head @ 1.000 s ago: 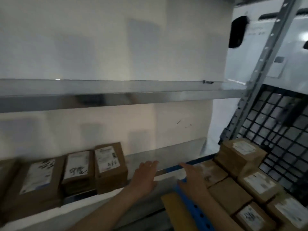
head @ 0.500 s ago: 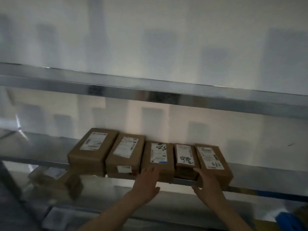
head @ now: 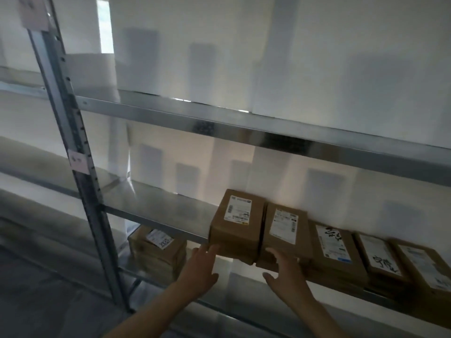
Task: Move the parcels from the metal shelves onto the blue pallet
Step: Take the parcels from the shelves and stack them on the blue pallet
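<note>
Several brown cardboard parcels with white labels lie side by side on the middle metal shelf (head: 158,211). The leftmost parcel (head: 236,223) sticks out over the shelf's front edge. My left hand (head: 201,269) is open, with its fingertips touching that parcel's lower left corner. A second parcel (head: 284,234) lies right beside it, and my right hand (head: 284,274) is open under its front end, fingers touching the cardboard. Three more parcels (head: 334,252) continue to the right. The blue pallet is out of view.
A perforated grey upright post (head: 78,154) stands at the left of the rack. Another metal shelf (head: 244,128) runs above, close over the parcels. A stack of brown parcels (head: 158,250) sits on the lower shelf at the left. White sheeting backs the rack.
The view has swung left from the pallet to the rack. Both hands have moved left along the row, from the middle and right parcels to the two leftmost ones.
</note>
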`<state>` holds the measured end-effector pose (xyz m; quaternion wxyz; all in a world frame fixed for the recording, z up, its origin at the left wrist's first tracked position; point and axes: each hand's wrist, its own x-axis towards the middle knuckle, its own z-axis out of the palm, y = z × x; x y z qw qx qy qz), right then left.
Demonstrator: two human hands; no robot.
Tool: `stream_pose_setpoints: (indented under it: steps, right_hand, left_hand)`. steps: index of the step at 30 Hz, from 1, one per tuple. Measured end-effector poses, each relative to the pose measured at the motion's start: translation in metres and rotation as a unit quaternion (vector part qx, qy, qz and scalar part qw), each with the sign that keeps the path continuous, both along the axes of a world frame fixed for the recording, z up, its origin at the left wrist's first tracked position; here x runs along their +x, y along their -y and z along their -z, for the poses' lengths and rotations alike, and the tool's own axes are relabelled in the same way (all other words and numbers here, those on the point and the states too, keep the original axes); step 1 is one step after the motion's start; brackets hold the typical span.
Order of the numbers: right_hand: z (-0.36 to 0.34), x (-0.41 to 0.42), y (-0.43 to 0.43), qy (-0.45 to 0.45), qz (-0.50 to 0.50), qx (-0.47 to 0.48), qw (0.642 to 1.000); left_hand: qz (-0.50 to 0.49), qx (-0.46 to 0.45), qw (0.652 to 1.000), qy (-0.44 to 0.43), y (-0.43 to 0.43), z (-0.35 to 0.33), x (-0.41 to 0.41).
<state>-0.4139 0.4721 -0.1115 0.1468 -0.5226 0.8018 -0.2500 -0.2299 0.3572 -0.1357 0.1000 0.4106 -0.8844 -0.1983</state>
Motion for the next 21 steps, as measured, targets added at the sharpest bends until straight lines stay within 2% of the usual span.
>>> stream_pose_setpoints:
  steps: [6, 9, 12, 15, 21]
  right_hand:
    - [-0.001, 0.002, 0.055, 0.033, -0.024, -0.007, 0.999]
    - [-0.003, -0.014, 0.081, 0.011, -0.032, 0.023, 0.999]
    - [-0.001, -0.028, 0.105, 0.029, -0.043, 0.057, 0.997]
    - [0.004, -0.036, 0.124, 0.065, -0.051, 0.099, 0.992]
    - [0.011, -0.041, 0.142, 0.035, -0.054, 0.144, 0.988]
  left_hand:
    - [-0.004, 0.014, 0.998, -0.060, 0.035, 0.000, 0.001]
    - [-0.004, 0.009, 0.997, -0.079, 0.054, -0.006, -0.007]
    - [0.018, 0.021, 0.996, -0.082, 0.077, -0.015, -0.018]
    - [0.027, 0.055, 0.996, -0.066, 0.097, -0.015, -0.030]
    - [0.056, 0.149, 0.985, -0.061, 0.119, -0.001, -0.056]
